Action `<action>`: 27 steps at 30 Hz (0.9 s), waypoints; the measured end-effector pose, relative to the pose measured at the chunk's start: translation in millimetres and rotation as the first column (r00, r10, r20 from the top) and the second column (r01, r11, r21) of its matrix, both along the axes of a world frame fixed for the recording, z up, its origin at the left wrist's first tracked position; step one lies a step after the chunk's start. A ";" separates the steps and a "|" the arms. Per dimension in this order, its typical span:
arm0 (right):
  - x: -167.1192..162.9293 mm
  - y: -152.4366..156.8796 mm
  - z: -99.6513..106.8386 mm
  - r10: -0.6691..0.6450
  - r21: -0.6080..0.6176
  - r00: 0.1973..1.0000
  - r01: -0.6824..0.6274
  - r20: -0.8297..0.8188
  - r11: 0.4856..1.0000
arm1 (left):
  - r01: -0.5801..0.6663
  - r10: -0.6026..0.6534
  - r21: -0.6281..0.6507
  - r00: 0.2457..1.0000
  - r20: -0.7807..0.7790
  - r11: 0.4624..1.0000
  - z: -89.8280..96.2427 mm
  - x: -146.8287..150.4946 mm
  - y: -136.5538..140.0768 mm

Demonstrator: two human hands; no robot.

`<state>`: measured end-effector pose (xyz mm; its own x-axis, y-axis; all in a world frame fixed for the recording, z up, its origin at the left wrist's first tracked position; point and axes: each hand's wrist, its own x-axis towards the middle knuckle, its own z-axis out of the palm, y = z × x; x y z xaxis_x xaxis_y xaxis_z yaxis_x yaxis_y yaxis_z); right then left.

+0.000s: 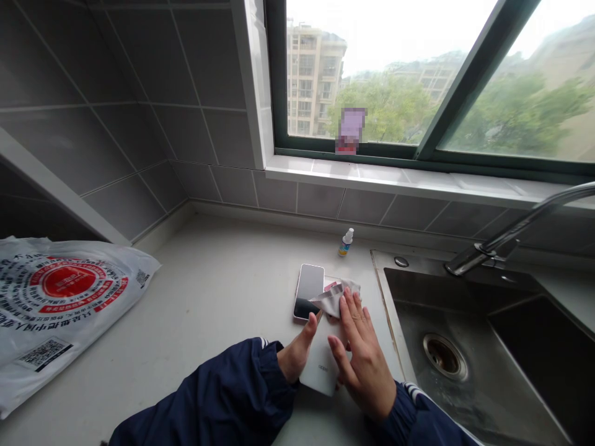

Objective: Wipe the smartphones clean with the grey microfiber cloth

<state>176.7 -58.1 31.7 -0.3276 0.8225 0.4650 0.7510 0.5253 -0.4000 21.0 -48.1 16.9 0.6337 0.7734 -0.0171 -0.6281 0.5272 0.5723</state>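
2 hands sit left of the sink [430, 265]: the left hand [296, 357] holds the pale phone [320, 370]; the right hand [365, 356], fingers extended, presses a grey cloth [331, 302] near the phone's top end. Wiping looks underway; what remains I cannot tell.

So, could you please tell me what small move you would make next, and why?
I would probably draw the grey cloth-like sheet down the back of the pale phone with the right hand, since that hand touches the sheet near the phone's upper end, the lower back is uncovered, and the left hand holds the phone.
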 end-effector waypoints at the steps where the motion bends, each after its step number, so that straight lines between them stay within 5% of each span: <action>1: 0.6 0.4 0.8 0.002 0.003 1.000 -0.002 -0.010 1.000 | 0.025 -0.024 0.013 0.999 -0.032 1.000 -1.1 -1.2 -0.9; 6: 1.2 1.9 5.0 0.012 0.009 0.999 -0.012 -0.040 1.000 | 0.102 -0.095 0.032 0.982 -0.162 0.994 -0.5 -4.6 -3.3; 27: 0.4 1.7 7.4 -0.010 -0.022 0.985 0.007 -0.172 1.000 | 0.051 -0.004 0.176 0.966 -0.258 0.983 13.6 -4.7 -3.3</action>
<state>177.1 -56.4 39.0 -0.2370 0.8353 0.4961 0.6741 0.5091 -0.5352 16.3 -51.3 30.5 0.6476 0.7607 -0.0437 -0.4349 0.4161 0.7986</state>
